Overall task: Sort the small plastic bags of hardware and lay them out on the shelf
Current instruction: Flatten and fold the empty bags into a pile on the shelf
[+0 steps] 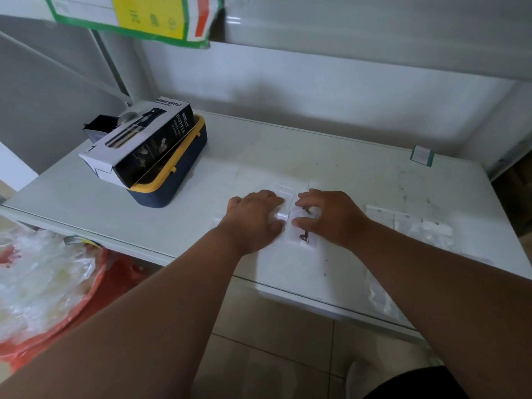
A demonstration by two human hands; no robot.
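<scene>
A white shelf [359,174] is seen, with a boxed spray bottle [144,139] at ten o'clock. Sorted bags [408,226] lie at three o'clock of the hands. At centre, clear bags [300,226] holding metal parts are pressed flat under the left hand [253,220] and the right hand [334,217]; fingers are curled onto the plastic, though a true pinch cannot be told. The bags are best slid apart slowly, kept flat, edges aligned with the row.

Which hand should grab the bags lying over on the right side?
Probably the right hand. The loose bags lie just beside it on the shelf, while the left hand would have to cross over it.
</scene>
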